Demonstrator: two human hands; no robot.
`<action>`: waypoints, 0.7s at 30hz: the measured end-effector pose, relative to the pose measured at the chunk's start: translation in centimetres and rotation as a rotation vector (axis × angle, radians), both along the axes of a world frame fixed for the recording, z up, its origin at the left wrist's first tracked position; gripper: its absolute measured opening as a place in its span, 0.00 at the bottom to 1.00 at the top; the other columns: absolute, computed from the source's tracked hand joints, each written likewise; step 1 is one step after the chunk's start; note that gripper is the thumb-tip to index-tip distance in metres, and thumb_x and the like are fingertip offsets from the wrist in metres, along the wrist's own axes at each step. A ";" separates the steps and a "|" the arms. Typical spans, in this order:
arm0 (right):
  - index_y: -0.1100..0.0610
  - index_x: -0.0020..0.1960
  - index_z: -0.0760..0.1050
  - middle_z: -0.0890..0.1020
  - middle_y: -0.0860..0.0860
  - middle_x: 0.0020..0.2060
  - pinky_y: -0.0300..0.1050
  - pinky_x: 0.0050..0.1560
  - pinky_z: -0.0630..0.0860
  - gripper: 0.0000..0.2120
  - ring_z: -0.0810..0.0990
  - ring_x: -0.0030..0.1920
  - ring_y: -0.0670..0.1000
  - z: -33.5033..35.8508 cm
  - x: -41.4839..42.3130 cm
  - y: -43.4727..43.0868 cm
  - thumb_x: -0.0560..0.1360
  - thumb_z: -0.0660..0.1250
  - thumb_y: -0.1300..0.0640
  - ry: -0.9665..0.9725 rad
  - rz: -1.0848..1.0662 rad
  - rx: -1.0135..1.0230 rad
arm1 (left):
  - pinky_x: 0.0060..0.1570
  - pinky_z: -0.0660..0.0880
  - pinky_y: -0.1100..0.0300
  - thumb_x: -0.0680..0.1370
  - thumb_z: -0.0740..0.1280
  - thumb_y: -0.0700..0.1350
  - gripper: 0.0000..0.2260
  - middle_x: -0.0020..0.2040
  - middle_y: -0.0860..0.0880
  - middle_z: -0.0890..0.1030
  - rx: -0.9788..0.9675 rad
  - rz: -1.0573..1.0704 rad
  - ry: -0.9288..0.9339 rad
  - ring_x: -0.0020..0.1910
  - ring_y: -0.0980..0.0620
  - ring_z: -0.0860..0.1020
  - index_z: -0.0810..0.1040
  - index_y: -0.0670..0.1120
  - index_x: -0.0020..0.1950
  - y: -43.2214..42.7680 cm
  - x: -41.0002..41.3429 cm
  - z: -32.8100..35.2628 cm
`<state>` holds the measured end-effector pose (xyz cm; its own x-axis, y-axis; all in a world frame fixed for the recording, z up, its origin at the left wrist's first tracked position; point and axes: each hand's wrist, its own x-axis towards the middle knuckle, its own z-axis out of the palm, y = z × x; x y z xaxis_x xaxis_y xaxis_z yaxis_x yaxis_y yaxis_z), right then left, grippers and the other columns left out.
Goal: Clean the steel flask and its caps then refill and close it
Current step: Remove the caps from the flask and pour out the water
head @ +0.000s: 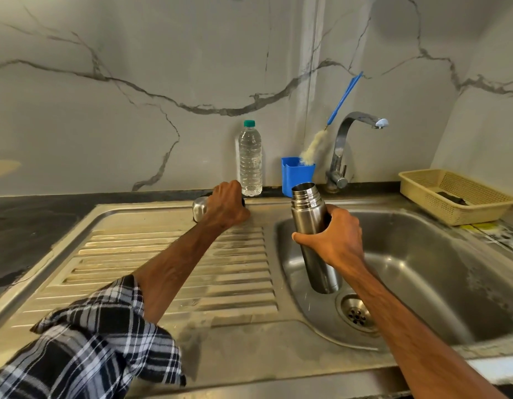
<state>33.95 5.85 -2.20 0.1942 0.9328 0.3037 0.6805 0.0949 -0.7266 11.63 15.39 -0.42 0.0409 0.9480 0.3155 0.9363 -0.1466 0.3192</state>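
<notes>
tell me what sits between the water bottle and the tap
In the head view, a blue holder stands between the water bottle and the tap, with a bottle brush leaning out of it.

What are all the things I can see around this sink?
flask: one, steel, open, held over the sink
cap: one, steel, on the drainboard
bottle: one, clear, green top, by the wall
brush: one, blue handle, in a blue cup
tap: one, steel, behind the sink
basket: one, yellow, right of the sink
sink: one, steel
left hand: beside the cap, fingers hidden
right hand: fingers round the flask
</notes>
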 end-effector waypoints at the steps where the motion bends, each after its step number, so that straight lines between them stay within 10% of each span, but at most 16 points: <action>1: 0.55 0.63 0.75 0.83 0.53 0.56 0.46 0.55 0.77 0.34 0.77 0.48 0.46 0.0 0.1 0.0 0.62 0.83 0.51 0.006 -0.006 0.003 | 0.46 0.73 0.51 0.72 0.76 0.45 0.19 0.53 0.43 0.77 0.018 -0.010 0.001 0.54 0.42 0.76 0.73 0.41 0.56 -0.6 0.4 0.0; 21: 0.50 0.72 0.68 0.81 0.55 0.61 0.58 0.60 0.76 0.41 0.81 0.58 0.59 0.7 8.1 -1.2 0.63 0.81 0.59 -0.405 -0.254 0.057 | 0.57 0.78 0.51 0.73 0.74 0.46 0.09 0.52 0.52 0.81 0.050 -0.151 -0.216 0.55 0.51 0.78 0.80 0.49 0.51 -5.9 7.2 -3.1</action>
<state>42.04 4.64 -1.48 0.2691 0.8510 0.4510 0.9144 -0.0787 -0.3971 18.78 9.54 -3.48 0.1073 0.9195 0.3781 0.8138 -0.2997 0.4979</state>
